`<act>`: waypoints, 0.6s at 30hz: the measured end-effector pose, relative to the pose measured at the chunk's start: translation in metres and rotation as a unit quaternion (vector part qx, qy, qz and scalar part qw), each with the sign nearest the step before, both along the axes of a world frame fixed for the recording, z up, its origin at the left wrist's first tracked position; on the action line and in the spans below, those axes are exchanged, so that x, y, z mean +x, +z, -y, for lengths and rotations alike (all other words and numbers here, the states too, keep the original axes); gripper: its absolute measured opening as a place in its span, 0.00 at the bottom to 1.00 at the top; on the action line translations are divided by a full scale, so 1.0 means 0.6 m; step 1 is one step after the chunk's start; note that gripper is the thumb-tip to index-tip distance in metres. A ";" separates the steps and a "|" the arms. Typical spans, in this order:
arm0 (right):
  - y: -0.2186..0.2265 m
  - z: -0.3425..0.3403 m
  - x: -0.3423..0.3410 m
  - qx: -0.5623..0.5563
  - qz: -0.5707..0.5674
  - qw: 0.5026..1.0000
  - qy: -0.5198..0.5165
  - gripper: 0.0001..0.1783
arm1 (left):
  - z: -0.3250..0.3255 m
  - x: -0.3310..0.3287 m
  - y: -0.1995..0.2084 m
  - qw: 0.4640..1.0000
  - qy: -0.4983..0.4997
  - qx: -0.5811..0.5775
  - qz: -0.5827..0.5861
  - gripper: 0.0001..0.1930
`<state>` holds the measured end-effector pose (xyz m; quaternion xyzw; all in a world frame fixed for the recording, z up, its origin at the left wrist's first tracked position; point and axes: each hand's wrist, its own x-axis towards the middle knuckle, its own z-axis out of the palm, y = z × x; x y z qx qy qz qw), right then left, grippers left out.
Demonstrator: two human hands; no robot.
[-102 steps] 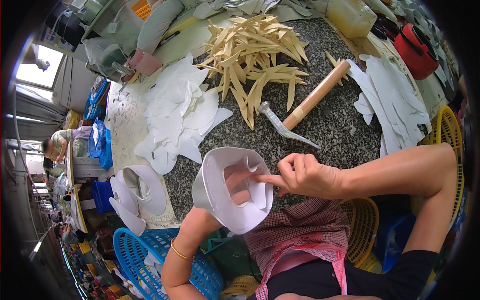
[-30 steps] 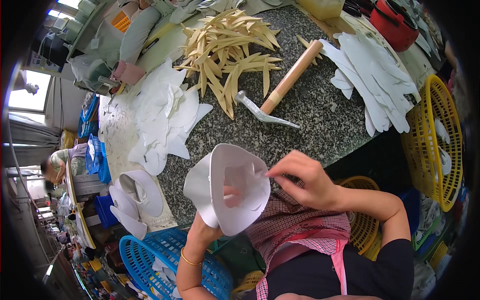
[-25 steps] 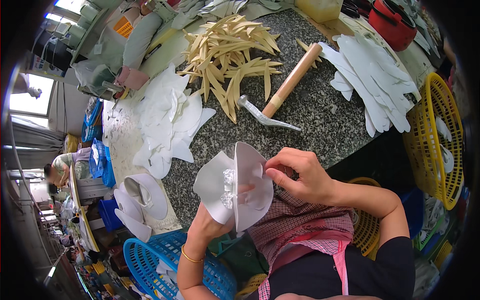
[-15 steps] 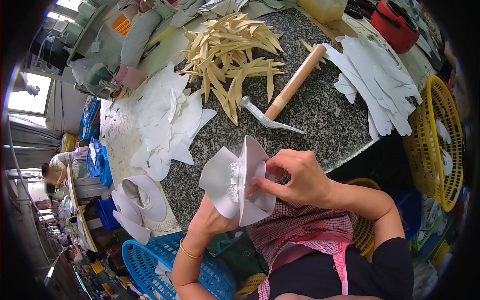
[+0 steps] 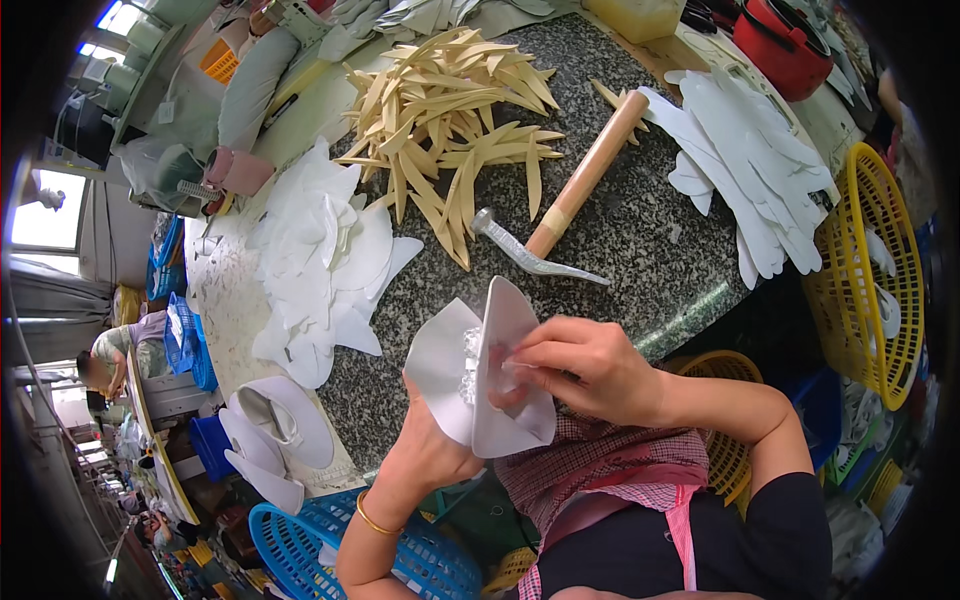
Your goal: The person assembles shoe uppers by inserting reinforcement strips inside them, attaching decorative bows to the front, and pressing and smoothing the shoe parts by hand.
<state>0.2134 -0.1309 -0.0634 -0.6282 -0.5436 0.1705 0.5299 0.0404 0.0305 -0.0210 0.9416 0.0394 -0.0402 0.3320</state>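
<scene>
My left hand point(image 5: 436, 452) is closed round a white shoe upper point(image 5: 436, 350) from behind and below, its fingers mostly behind the piece. A row of clear, glittering stones point(image 5: 469, 365) runs down the middle of the upper. At the upper's inner side, my right hand point(image 5: 582, 368) is pinched, thumb against fingers. A small pale, blurred bit shows at those fingertips, too unclear to name. Beyond both hands, a hammer point(image 5: 585, 180) with a wooden handle and curved metal head lies on the speckled stone slab point(image 5: 640, 250).
Thin cream strips point(image 5: 450, 90) are heaped on the slab. White cut pieces lie in a left pile point(image 5: 320, 250) and a right pile point(image 5: 750, 170). Folded white uppers point(image 5: 285, 420) rest at the left edge. Blue point(image 5: 440, 565) and yellow point(image 5: 870, 260) baskets stand below the table.
My right fingers have drawn together and shifted slightly down along the upper's inner side. The upper has turned a little in my left hand. The view has shifted slightly.
</scene>
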 end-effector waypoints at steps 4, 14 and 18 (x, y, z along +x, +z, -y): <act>-0.002 -0.014 0.022 0.015 0.039 0.999 -0.021 0.06 | -0.010 0.004 -0.004 1.000 -0.008 0.006 -0.005 0.20; -0.018 -0.018 0.030 0.013 0.085 0.995 -0.044 0.07 | -0.018 0.006 -0.020 0.997 0.017 -0.067 -0.025 0.19; -0.013 -0.015 0.026 0.005 0.081 0.997 0.013 0.11 | -0.015 0.007 -0.023 0.977 0.094 -0.177 -0.078 0.19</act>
